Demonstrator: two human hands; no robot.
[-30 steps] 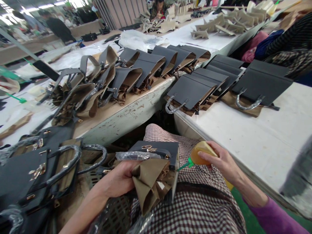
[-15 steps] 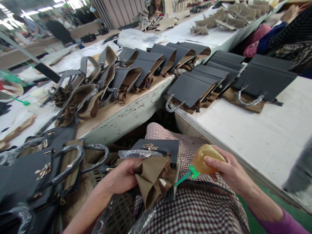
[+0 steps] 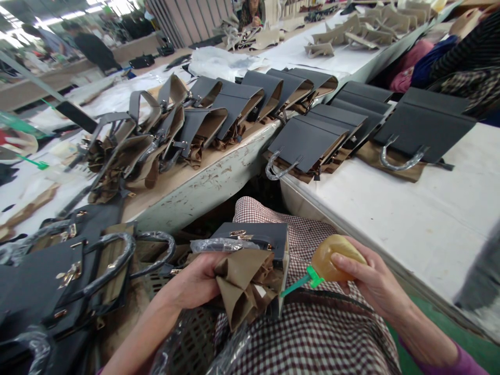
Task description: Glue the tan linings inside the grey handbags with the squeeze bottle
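On my lap, over a checked apron, rests a dark grey handbag [image 3: 269,237] with gold hardware and a plastic-wrapped handle. Its brown lining [image 3: 240,284] is pulled out and bunched. My left hand [image 3: 195,284] is closed on that lining and the bag's side. My right hand [image 3: 375,284] grips a soft amber glue bottle [image 3: 332,258]. The bottle's green nozzle [image 3: 299,284] points left and touches the bag's edge by the lining.
Rows of dark grey bag bodies [image 3: 308,140] with brown linings lie on the white table [image 3: 410,213] and the tan bench [image 3: 195,179] ahead. Finished bags with black handles [image 3: 70,271] are piled at my left. Other people work at far tables.
The bottle and my right hand dropped slightly and shifted right, the nozzle now angled lower against the bag's edge. My left hand keeps its hold on the lining.
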